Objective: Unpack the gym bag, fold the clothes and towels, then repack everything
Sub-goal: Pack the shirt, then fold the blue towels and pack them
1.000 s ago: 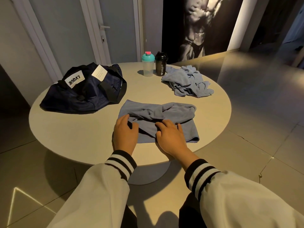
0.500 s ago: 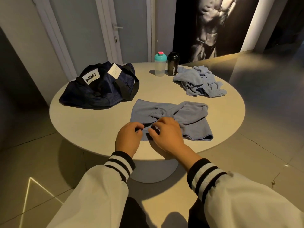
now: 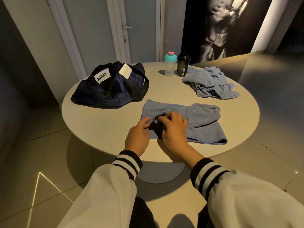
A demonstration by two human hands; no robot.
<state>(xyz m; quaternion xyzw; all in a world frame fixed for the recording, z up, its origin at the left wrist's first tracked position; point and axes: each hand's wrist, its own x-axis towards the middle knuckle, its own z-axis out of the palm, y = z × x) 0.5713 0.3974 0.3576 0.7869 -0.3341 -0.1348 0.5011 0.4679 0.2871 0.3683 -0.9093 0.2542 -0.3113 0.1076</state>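
A blue-grey towel point(image 3: 202, 122) lies partly folded and rumpled on the near middle of the round table point(image 3: 102, 129). My left hand point(image 3: 137, 137) pinches the towel's near left part with curled fingers. My right hand point(image 3: 174, 130) sits beside it, fingers curled into the bunched cloth at the towel's middle. A navy gym bag point(image 3: 111, 89) with a white label lies slumped at the table's back left. A crumpled heap of blue-grey clothes point(image 3: 209, 83) lies at the back right.
Two shaker bottles stand at the table's far edge: a clear bottle with a teal lid point(image 3: 170, 65) and a black bottle point(image 3: 183, 65). Behind the table are a door point(image 3: 139, 27) and a dark wall poster point(image 3: 218, 25). Tiled floor surrounds the table.
Both hands have moved from lying flat on the towel's near edge to gathering the bunched cloth at its middle. The camera view has shifted left.
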